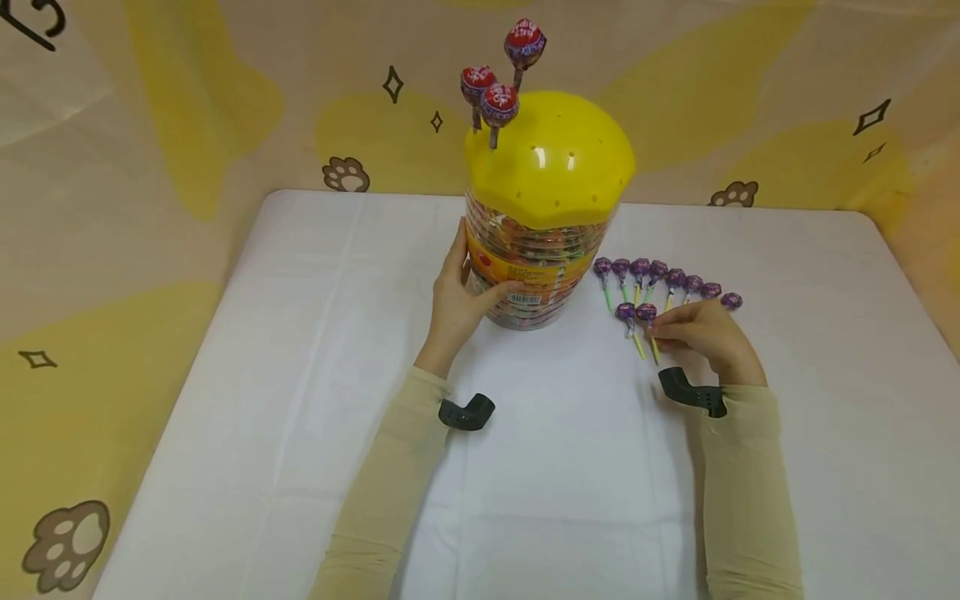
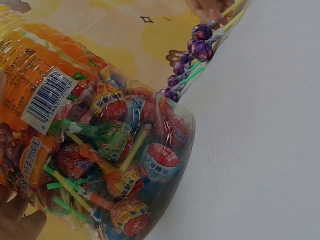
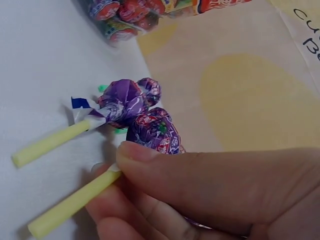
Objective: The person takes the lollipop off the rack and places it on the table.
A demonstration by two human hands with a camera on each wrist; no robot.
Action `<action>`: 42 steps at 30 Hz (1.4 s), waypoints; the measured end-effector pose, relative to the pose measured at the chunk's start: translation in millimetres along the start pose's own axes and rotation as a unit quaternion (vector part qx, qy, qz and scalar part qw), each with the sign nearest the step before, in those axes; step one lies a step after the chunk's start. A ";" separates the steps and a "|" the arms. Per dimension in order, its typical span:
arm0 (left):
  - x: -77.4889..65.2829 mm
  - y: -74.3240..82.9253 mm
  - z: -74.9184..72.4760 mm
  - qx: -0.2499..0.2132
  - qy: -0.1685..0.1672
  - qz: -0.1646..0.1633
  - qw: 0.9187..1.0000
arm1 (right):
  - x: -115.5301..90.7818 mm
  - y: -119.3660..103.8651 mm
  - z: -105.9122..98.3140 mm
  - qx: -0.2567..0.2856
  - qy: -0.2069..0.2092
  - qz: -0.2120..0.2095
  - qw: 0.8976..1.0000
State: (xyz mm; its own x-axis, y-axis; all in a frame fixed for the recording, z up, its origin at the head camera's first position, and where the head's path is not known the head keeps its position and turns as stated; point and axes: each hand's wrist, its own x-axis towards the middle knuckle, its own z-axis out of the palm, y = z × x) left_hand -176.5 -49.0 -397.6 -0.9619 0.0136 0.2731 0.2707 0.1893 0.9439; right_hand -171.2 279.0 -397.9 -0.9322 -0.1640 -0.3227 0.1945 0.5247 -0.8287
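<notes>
My left hand holds a clear plastic jar, with the thumb across its front label and the fingers round its left side. Wrapped lollipops fill the jar, as the left wrist view shows. On top is a domed yellow lid dotted with small holes; three red-and-purple lollipops stand upright at its left side. Right of the jar, my right hand pinches a purple-wrapped lollipop between thumb and fingers, just below its head. Close beside it lies another purple lollipop with a yellow stick.
Behind the pinched one, several purple lollipops lie in a curved row on the white table, their sticks green or yellow. A yellow-and-beige patterned cloth rises behind the table. Black wrist mounts sit on both sleeves.
</notes>
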 end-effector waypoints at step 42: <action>0.1 1.5 0.0 0.000 -0.003 -0.010 1.000 | -2.1 9.5 -8.8 0.024 0.004 -0.010 1.000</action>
State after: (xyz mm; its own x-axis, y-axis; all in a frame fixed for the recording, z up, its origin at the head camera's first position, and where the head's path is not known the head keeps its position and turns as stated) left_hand -176.2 -48.7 -396.2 -0.9672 0.0155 0.2535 0.2518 0.1890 0.9492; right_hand -170.1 291.7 -401.1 -0.9385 -0.1669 -0.3022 0.1899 0.4813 -0.8557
